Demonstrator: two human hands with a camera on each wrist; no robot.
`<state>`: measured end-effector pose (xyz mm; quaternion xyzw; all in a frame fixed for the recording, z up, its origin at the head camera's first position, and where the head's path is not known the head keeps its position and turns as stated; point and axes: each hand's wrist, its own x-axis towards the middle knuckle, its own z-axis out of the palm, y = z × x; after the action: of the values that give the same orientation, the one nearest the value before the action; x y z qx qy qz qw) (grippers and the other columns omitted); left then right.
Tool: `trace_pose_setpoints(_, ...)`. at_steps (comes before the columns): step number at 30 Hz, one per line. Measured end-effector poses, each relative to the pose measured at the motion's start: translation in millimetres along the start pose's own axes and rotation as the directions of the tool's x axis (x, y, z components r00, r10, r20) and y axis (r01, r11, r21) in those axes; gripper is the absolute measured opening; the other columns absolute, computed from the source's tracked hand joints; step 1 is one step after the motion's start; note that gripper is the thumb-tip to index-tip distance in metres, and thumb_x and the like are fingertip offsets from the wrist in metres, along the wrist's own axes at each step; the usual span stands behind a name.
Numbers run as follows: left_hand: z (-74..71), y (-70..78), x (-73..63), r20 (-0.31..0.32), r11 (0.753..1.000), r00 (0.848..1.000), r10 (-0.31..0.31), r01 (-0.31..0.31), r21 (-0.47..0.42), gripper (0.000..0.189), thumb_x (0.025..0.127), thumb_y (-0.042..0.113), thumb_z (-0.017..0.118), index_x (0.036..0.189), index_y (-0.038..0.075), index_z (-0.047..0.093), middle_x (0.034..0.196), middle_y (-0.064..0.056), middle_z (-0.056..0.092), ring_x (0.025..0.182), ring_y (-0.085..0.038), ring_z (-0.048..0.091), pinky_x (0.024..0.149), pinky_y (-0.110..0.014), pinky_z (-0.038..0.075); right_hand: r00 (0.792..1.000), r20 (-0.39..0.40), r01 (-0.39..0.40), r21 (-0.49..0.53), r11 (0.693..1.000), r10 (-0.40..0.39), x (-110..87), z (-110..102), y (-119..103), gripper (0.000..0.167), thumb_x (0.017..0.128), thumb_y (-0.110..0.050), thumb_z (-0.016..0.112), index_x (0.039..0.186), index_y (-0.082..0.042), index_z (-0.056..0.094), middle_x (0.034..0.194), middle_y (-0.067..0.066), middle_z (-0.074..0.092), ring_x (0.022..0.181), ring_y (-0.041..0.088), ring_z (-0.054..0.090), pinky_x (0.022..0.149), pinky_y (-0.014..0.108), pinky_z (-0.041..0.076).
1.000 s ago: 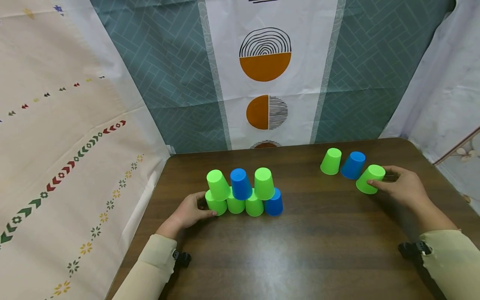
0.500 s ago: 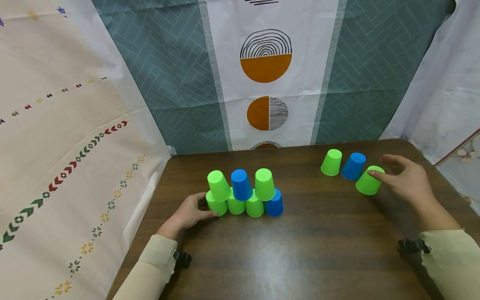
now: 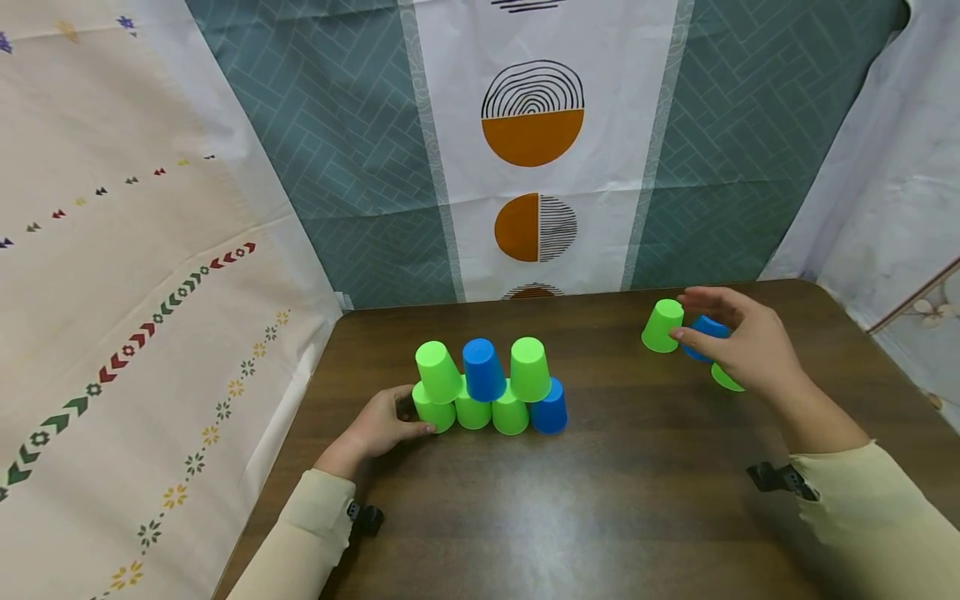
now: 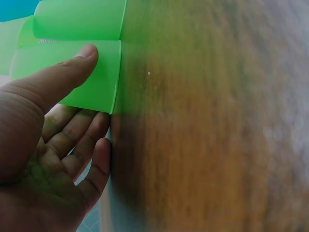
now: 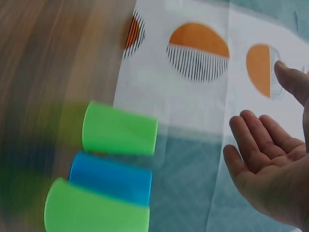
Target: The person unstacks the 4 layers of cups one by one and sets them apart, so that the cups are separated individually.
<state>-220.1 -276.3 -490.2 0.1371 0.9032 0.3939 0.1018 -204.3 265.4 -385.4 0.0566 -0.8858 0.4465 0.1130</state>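
Note:
In the head view, upside-down plastic cups form a two-tier wall: a bottom row of green cups and a blue cup (image 3: pixel 549 410), topped by a green cup (image 3: pixel 438 372), a blue cup (image 3: pixel 483 370) and another green cup (image 3: pixel 529 369). My left hand (image 3: pixel 380 428) holds the bottom row's leftmost green cup (image 4: pixel 91 82), thumb on its front, fingers behind. To the right, my right hand (image 3: pixel 750 340) hovers with relaxed, spread fingers, holding nothing. It partly hides a blue cup (image 3: pixel 709 326) and a green cup (image 3: pixel 726 379). Its fingertips are near a third, green cup (image 3: pixel 662 327).
Everything stands on a dark brown wooden table (image 3: pixel 487 517). A patterned curtain (image 3: pixel 360 167) hangs behind its back edge, and an embroidered cream cloth (image 3: pixel 150 333) hangs along the left side. Each wrist carries a small black camera.
My right hand let go of the nearest green cup on the right, lifted off, then moved left over the blue one toward the farthest green cup. The left hand stayed at its cup.

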Motion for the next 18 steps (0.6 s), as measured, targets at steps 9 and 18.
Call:
trace_pose_setpoints(9, 0.2, -0.1, 0.3, 0.001, 1.0, 1.0, -0.005, 0.005, 0.002, 0.069, 0.082, 0.024, 0.093, 0.142, 0.008, 0.063, 0.125, -0.003, 0.071, 0.114, -0.022, 0.067, 0.099, -0.047, 0.055, 0.987, 0.134, 0.061, 0.166, 0.984, -0.084, 7.7, 39, -18, 0.056, 0.096, -0.03, 0.08, 0.145, -0.011, 0.059, 0.14, 0.006, 0.065, 0.129, 0.025, 0.06, 0.092, 0.011, 0.047)
trace_pose_setpoints(18, -0.3, -2.3, 0.9, 0.002, 1.0, 1.0, 0.001, -0.001, 0.001, 0.07, 0.082, 0.026, 0.093, 0.143, 0.009, 0.062, 0.126, -0.002, 0.071, 0.116, -0.023, 0.066, 0.101, -0.048, 0.054, 0.968, 0.211, 0.098, 0.187, 0.977, -0.137, 11.7, 74, -36, 0.057, 0.095, -0.033, 0.08, 0.144, -0.012, 0.059, 0.14, 0.005, 0.066, 0.13, 0.03, 0.06, 0.106, 0.042, 0.049)
